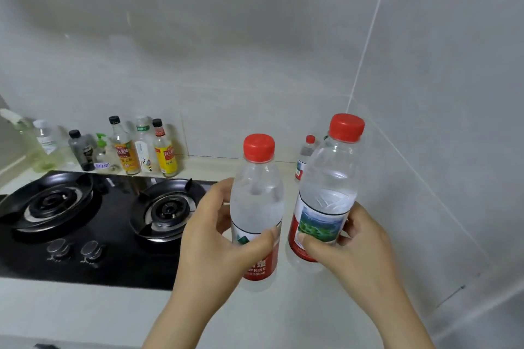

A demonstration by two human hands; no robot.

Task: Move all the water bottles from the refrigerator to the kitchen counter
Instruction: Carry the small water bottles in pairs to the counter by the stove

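Above the counter (pixel 85 312), each hand, left (pixel 224 238) and right (pixel 354 246), grips one water bottle (pixel 256 207) upright.

The pale counter (pixel 71 312) runs along the tiled wall (pixel 255 51) into the right-hand corner. A black gas hob (pixel 119 238) occupies its left part, with two burners (pixel 167 210) and two knobs (pixel 58 249) towards the front. A row of condiment bottles (pixel 127 150) stands behind the hob, against the wall. A red-capped rear water bottle (pixel 304 159) stands upright near the corner. The left water bottle (pixel 256 207) and the right water bottle (pixel 326 193) are upright over the right part; surface contact cannot be confirmed.
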